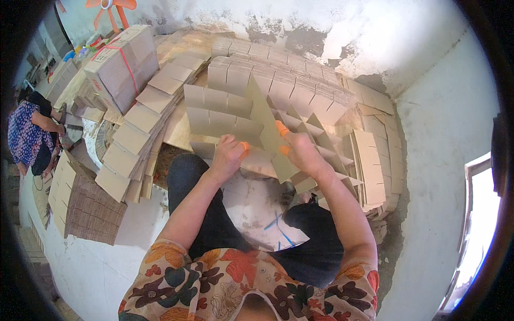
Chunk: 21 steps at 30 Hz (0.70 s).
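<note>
A slotted cardboard divider [262, 128] stands in front of me, partly interlocked, with one long strip running diagonally through several cross strips. On its near left side my left hand [229, 156] is closed, pinching a cardboard cross strip [201, 148]. My right hand [302, 152] is closed on the long strip's right side, and its fingers partly hide the joints there. Orange covers sit on some fingertips of both hands. To the right of the long strip, smaller crossed strips [316, 134] form open cells.
Stacked slotted cardboard strips lie behind the divider [289, 85], at its left [134, 128] and at its right [368, 166]. A carton [123, 64] tied with red string stands back left, near an orange fan [110, 8]. Another person [35, 131] works far left. A bundle [88, 206] sits lower left.
</note>
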{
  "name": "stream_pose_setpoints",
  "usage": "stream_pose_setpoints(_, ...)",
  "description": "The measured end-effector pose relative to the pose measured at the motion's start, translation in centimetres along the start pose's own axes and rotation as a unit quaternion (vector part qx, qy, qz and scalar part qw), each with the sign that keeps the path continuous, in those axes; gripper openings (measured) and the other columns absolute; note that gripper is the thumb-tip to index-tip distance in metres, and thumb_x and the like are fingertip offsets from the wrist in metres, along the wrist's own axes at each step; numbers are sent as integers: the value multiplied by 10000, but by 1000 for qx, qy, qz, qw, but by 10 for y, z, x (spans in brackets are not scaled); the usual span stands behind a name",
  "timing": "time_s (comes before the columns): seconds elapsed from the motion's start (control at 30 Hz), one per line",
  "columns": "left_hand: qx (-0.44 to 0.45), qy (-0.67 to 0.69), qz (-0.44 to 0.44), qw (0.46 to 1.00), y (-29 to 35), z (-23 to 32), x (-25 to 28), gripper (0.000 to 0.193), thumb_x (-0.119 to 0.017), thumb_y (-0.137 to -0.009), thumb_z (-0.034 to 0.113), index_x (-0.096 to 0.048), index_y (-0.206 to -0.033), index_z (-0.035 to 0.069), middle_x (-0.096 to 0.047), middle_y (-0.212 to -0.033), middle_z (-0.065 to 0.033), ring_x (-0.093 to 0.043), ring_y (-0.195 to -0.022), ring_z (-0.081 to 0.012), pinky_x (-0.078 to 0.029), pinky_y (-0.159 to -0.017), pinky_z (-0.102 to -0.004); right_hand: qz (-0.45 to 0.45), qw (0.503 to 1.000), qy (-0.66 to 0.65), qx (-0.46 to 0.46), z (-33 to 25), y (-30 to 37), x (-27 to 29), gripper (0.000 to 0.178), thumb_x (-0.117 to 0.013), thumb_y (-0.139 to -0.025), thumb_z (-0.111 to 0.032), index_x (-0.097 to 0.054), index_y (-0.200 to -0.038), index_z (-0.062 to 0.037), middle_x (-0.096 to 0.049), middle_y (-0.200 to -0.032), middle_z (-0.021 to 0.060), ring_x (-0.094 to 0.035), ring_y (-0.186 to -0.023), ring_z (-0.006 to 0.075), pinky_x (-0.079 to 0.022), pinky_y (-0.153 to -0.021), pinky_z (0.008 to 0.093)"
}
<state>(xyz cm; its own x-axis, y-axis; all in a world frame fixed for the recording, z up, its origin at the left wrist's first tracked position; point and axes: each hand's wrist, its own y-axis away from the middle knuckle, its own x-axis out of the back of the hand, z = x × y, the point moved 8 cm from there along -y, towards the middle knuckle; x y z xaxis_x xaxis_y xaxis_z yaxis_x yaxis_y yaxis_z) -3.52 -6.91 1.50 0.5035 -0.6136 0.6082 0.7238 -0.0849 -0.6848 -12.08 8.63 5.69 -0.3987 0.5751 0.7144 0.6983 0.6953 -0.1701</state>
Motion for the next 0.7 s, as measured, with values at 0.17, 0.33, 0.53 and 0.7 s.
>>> stream_pose_setpoints(0.17, 3, 3, 6, 1000, 1, -3, 2, 220, -747, -654, 31, -608, -819, 73, -574, -707, -61, -542, -750, -261, -427, -749, -384, -32, 999, 16, -37, -13, -7, 2, 200, -618, -775, -22, -614, -958, 60, -616, -874, 278, -610, -845, 433, -503, -716, 443)
stream_pose_setpoints(0.33, -1, -13, -21, 1000, -2, -2, -1, 245, -753, -655, 50, -625, -865, 60, -597, -741, -73, -551, -768, -273, -439, -780, -392, -72, 979, 184, -52, 14, -12, -23, 228, -636, -802, -86, -647, -1014, -2, -629, -919, 240, -616, -855, 389, -506, -743, 414)
stream_pose_setpoints(0.53, -26, -50, -42, 998, -15, 27, 7, 514, -743, -729, 258, -572, -1156, 30, -568, -1198, -127, -511, -1131, -290, -388, -977, -444, 192, 952, 232, -56, 27, 31, 75, 225, -632, -846, -185, -682, -1025, -59, -658, -993, 191, -634, -924, 334, -501, -806, 402)
stream_pose_setpoints(0.7, -64, -61, -151, 985, -34, 66, -18, 737, -669, -793, 433, -425, -1345, 9, -378, -1445, -154, -315, -1367, -301, -257, -1097, -508, 267, 851, 393, -223, 122, 137, 172, 509, -676, -840, -264, -536, -1269, -29, -571, -1220, 206, -532, -1130, 372, -460, -906, 451)
